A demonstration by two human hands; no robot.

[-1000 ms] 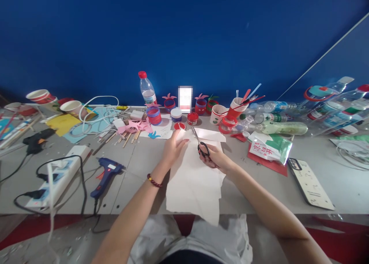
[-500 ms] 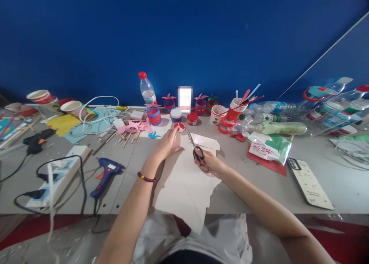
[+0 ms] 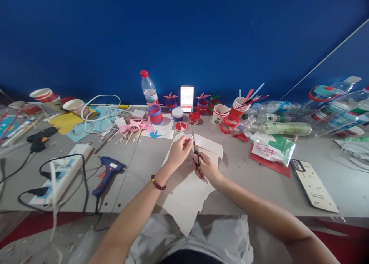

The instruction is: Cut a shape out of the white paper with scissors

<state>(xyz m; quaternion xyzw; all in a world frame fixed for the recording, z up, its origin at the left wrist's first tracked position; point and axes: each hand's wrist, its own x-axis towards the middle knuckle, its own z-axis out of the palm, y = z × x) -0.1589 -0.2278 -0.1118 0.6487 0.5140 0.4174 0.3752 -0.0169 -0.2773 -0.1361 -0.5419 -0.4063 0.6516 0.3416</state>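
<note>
Black-handled scissors (image 3: 197, 156) are gripped in my right hand (image 3: 208, 167), their blades pointing away from me. Beside the blades, the fingertips of my left hand (image 3: 181, 148) are pinched together. Whatever they pinch is too small to make out. Both hands are over a large sheet of white paper (image 3: 183, 196) with a ragged edge, which hangs over the table's front. A folded white strip (image 3: 208, 145) lies at its far end. Just beyond my left hand is a round lid (image 3: 181, 126) with red on it, near a red paint jar (image 3: 194, 118) and a blue-and-white jar (image 3: 177, 114).
A blue glue gun (image 3: 108, 173) and a power strip (image 3: 65, 171) with cords lie at left. Pink paper cutouts (image 3: 137, 125) rest on sticks. Paper cups (image 3: 220, 114), plastic bottles (image 3: 288, 127) and a phone (image 3: 314, 185) are at right. A water bottle (image 3: 149, 90) stands at the back.
My left hand has drawn back from the red-marked lid to the scissor blades, and its fingers have closed. The scissors have turned more upright, and the large sheet has shifted.
</note>
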